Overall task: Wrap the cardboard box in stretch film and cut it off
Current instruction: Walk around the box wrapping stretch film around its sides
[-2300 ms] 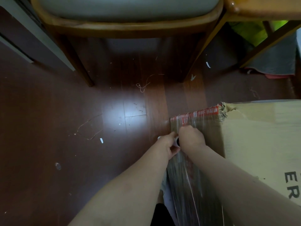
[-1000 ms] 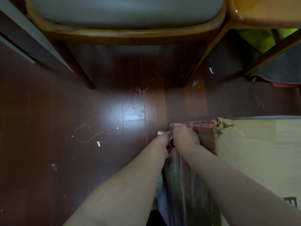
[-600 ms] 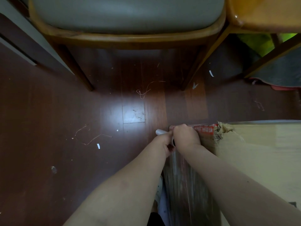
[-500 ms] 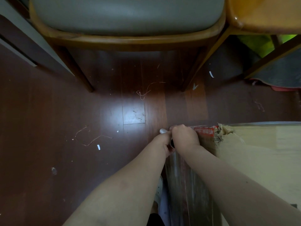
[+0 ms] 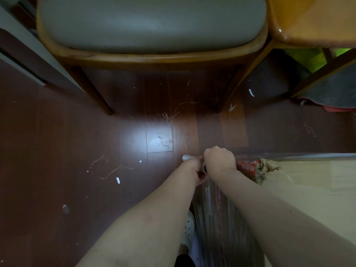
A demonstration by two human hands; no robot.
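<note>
The tan cardboard box (image 5: 312,191) sits on the floor at the lower right, its matte top plain and its near corner torn and frayed beside a strip of red printed tape (image 5: 245,167). Clear, glossy stretch film (image 5: 217,218) clings to the box's left side, wrinkled in long shiny streaks, and a taut band of it runs along the far top edge. At that far left corner the two hands meet, touching. The right hand (image 5: 219,158) is curled into a fist over the box corner, gripping the film roll, whose dark core end (image 5: 205,168) peeps out between the hands. The left hand (image 5: 194,168) is curled round the roll's white handle end (image 5: 186,157). Below the forearms a white perforated clog (image 5: 188,230) rests on the floor. The dark reddish wooden floor (image 5: 77,151) is polished, littered with threads and paper scraps. Beyond stands a wooden chair with a grey padded seat (image 5: 150,22), and a yellowish wooden piece (image 5: 316,18) beside it.
</note>
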